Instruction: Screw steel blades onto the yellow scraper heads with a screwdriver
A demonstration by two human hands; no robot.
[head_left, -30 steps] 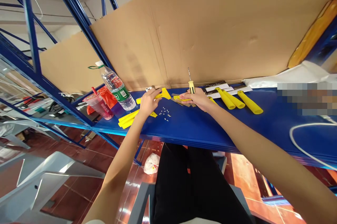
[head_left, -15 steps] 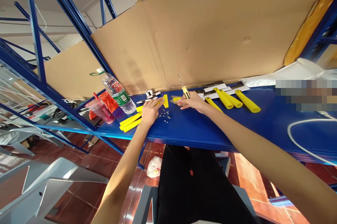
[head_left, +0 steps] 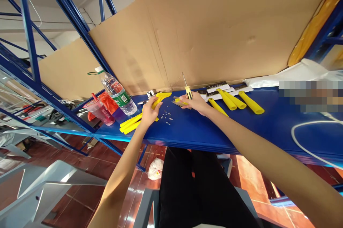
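My left hand (head_left: 150, 114) is closed around a yellow plastic handle piece (head_left: 164, 95), raised a little off the blue table. In my right hand (head_left: 197, 103) is a screwdriver (head_left: 188, 92) with a yellow and black handle, its shaft pointing up. The same hand's fingertips pinch a flat, partly yellow part (head_left: 178, 102) that is too small to identify. Small screws (head_left: 166, 116) lie scattered on the table between both hands. Beside my left wrist rest several yellow tubular pieces (head_left: 130, 124).
Yellow handles (head_left: 252, 102) and printed cards (head_left: 218, 87) lie at the right. A water bottle (head_left: 122, 96) and a pink drink cup (head_left: 100, 112) stand at the left. Cardboard (head_left: 214, 24) walls the back of the blue table (head_left: 187, 133). A white cable (head_left: 294, 135) curves at right.
My left hand has closed on the yellow handle piece and lifted it from the table, turning it. My right hand keeps the screwdriver in nearly the same place.
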